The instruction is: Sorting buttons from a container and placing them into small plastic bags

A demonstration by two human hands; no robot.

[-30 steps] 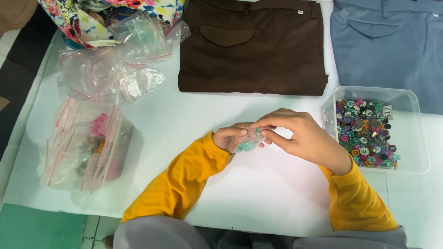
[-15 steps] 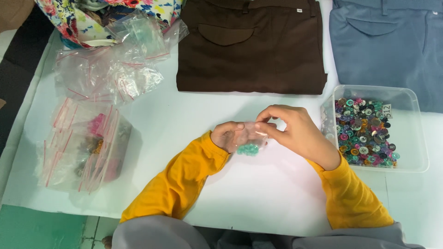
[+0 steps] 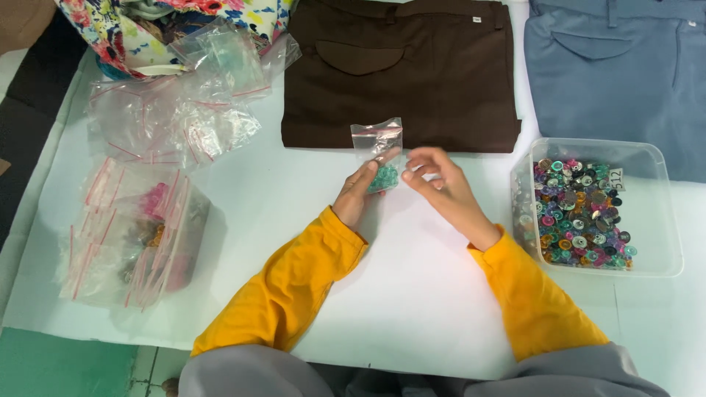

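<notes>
- Small clear zip bag [image 3: 379,151] with teal buttons at its bottom being pinched upright above the white table [image 3: 412,294], red seal strip at the top.
- Left hand [image 3: 358,192] pinching the bag's lower part between thumb and fingertips, closing on it.
- Right hand [image 3: 440,184] hovering just beside the grip, fingers loosely curled, touching nothing that can be made out, holding nothing.
- Lying just beyond the grip: folded brown trousers [image 3: 401,70], the bag's top overlapping their lower edge.
- Sitting near the right hand, on its outer side: clear plastic tub [image 3: 647,213] filled with mixed coloured buttons [image 3: 577,213].
- Lying well apart beyond the tub: folded blue trousers [image 3: 618,66].
- Spreading well apart on the left hand's outer side: loose empty zip bags [image 3: 184,110], and nearer the body a stack of zip bags [image 3: 132,235] holding pink and brown bits.
</notes>
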